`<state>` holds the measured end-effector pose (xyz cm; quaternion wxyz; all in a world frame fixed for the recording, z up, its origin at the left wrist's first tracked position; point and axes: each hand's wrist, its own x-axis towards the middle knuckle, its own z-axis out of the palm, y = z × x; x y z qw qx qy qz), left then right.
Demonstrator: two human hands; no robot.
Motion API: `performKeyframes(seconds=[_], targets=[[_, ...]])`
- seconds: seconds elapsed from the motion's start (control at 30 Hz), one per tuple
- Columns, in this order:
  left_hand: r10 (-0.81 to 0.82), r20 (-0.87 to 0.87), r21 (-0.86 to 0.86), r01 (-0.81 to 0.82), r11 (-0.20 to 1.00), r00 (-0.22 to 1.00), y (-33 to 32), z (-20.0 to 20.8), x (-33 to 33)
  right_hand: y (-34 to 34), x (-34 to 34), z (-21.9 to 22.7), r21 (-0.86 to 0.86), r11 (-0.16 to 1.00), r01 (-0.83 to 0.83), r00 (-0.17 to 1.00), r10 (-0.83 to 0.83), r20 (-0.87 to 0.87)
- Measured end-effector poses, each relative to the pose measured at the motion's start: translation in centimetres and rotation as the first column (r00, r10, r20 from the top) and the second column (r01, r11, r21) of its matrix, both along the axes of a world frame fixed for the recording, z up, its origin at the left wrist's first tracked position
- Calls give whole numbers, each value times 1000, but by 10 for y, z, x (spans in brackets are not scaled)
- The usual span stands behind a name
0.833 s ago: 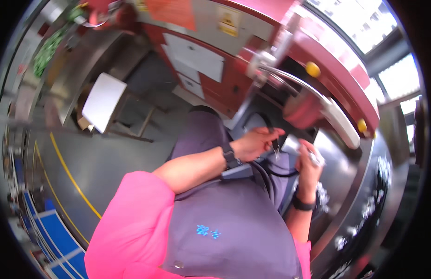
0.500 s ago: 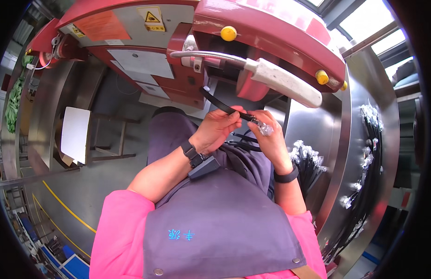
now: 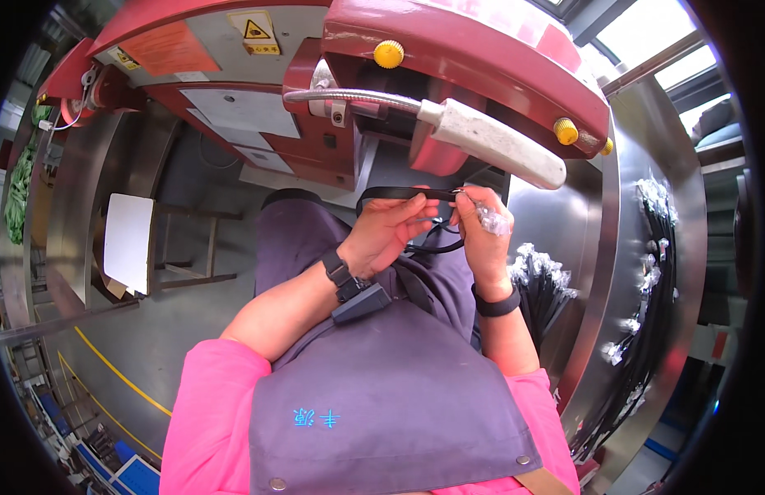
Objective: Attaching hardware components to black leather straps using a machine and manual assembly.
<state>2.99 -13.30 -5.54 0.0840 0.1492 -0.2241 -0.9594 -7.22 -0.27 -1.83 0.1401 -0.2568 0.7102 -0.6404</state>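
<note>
A narrow black belt (image 3: 381,193) is stretched between my two hands just above my lap, and part of it loops down below them. My left hand (image 3: 384,238) pinches the strap between thumb and fingers. At its right end, my right hand (image 3: 484,252) grips the belt close to the buckle end, which is wrapped in crumpled clear plastic (image 3: 493,219). The buckle itself is mostly hidden by the fingers and the wrap.
A red machine (image 3: 473,41) with yellow knobs stands in front, and a white lamp head (image 3: 494,142) juts out above my hands. To the right, plastic-wrapped belts (image 3: 543,285) lie bundled beside a metal trough (image 3: 601,330) holding more. A white-topped stool (image 3: 128,243) stands at left.
The belt has swung from a downward slant to nearly level, and its free left end now curls down behind my left hand. My right hand has turned slightly, moving the wrapped end up and right.
</note>
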Motion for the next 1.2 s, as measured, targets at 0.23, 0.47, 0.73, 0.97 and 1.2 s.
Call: performKeyframes(seconds=[0.23, 0.47, 0.73, 0.97, 1.2], targets=[[58, 58, 54, -61, 997, 997, 5, 5, -9, -12, -2, 5, -26, 997, 73, 978, -66, 198], [73, 58, 61, -77, 995, 996, 5, 6, -11, -13, -10, 0, -43, 997, 63, 965, -50, 256], [93, 51, 68, -96, 993, 994, 4, 4, -12, -16, -16, 0, -9, 999, 36, 963, -32, 268], [100, 63, 77, -105, 992, 993, 5, 2, -12, -17, -18, 1, 5, 999, 32, 955, -33, 295], [100, 56, 75, -104, 992, 993, 9, 5, -17, -13, -20, 1, -9, 997, 71, 944, -64, 324]])
